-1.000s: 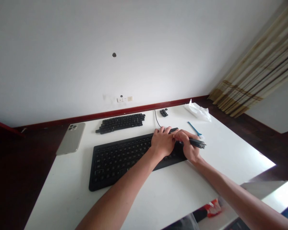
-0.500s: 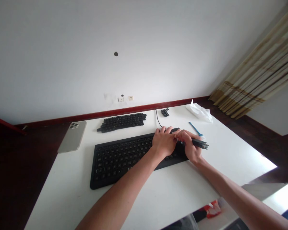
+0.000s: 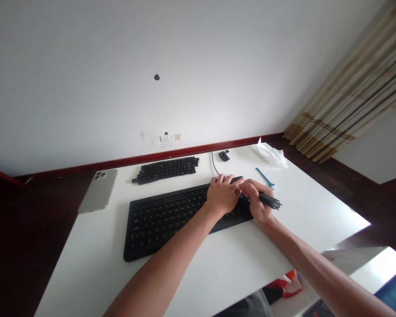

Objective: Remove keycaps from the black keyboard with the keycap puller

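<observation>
A black keyboard point(image 3: 171, 215) lies at a slant on the white table point(image 3: 231, 259), with bare key sockets where keycaps are off. My left hand point(image 3: 221, 194) rests palm down on its right half, fingers stretched out and apart. Close beside it, my right hand point(image 3: 258, 200) is closed around a black hand tool point(image 3: 271, 201). That tool's jagged end sticks out to the right; its other end is hidden by my fingers over the keyboard's number pad. Behind the keyboard, black keycaps point(image 3: 168, 169) are laid out in rows, and a smaller keycap group point(image 3: 223, 156) sits farther right.
A phone point(image 3: 99, 190) lies face down at the table's left edge. At the right are a blue brush point(image 3: 265, 178) and a crumpled white plastic bag point(image 3: 269, 155). The keyboard cable point(image 3: 214, 163) runs to the back edge. A red packet point(image 3: 292, 284) shows below the front edge.
The view has shifted slightly. Both hands stay at the keyboard's right part, and the black tool's outer end has tilted down a little.
</observation>
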Demonstrator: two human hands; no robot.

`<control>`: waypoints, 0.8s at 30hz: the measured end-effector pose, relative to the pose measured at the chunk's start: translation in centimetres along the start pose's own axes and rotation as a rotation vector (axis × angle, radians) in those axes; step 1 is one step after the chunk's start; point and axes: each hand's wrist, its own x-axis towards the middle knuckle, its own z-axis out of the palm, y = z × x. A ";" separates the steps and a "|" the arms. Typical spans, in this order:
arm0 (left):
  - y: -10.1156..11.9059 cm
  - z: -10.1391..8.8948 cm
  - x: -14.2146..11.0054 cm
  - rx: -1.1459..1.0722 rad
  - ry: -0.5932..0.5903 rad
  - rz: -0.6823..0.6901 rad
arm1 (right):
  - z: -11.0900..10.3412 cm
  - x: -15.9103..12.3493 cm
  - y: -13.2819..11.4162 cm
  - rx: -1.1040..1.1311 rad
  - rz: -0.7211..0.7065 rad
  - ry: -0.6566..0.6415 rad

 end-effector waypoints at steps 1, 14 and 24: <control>0.0 0.1 0.0 -0.002 0.008 0.002 | 0.1 0.0 0.1 0.001 -0.004 0.032; -1.5 -1.8 1.1 -0.475 0.112 -0.002 | -1.1 0.9 0.2 -0.420 -0.127 0.110; -1.5 -2.2 0.9 -0.502 0.040 -0.094 | -0.6 1.2 0.2 -0.416 -0.125 -0.016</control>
